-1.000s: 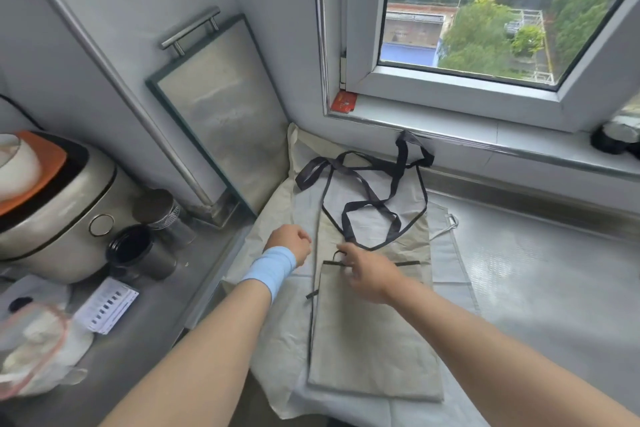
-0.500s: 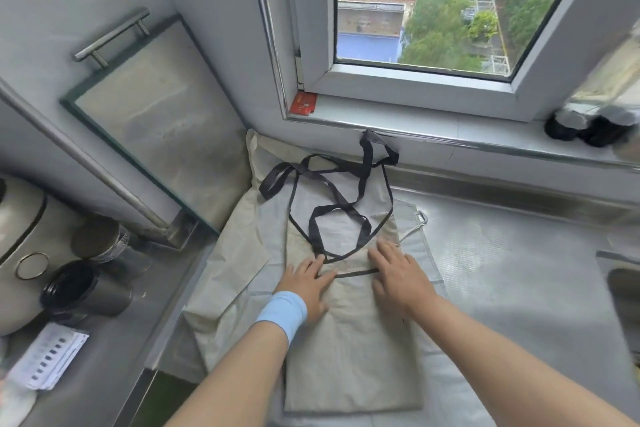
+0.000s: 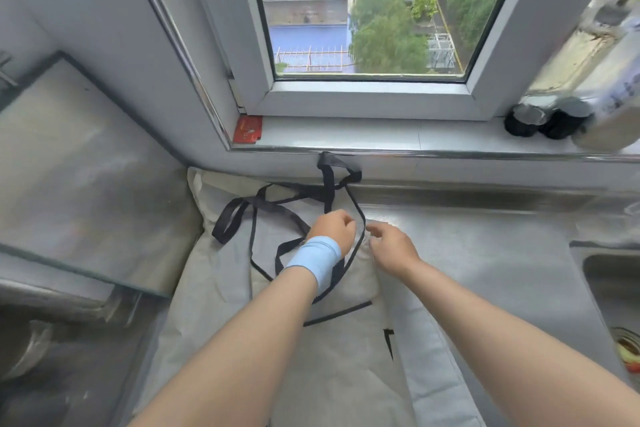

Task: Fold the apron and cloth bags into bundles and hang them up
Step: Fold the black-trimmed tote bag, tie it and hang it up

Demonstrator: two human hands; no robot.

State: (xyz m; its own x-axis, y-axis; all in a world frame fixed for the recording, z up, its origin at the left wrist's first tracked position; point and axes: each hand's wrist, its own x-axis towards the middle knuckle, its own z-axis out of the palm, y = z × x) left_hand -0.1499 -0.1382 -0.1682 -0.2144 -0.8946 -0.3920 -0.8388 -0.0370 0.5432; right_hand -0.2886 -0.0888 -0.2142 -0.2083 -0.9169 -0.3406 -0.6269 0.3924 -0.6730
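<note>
Left hand [image 3: 334,227]: blue wristband; fingers curled where a black strap runs in; actual grip hidden under knuckles, cannot tell.
Right hand [image 3: 394,248]: fingers loosely bent, released, tips just beside thin black edging.
Cloth bag [image 3: 332,350]: beige, flat on steel counter [image 3: 485,253], atop grey cloth [image 3: 214,274]; near end cut off by forearms and frame.
Black straps [image 3: 235,218]: looped toward wall below sill, partly covered by left wrist.
Dark-capped containers [image 3: 547,118]: on sill, blurred.
Sink [image 3: 616,274]: cropped at right edge.

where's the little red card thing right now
In the head view the red card lies at the left end of the window sill, tucked against the window frame, up and left of the black straps.
</note>
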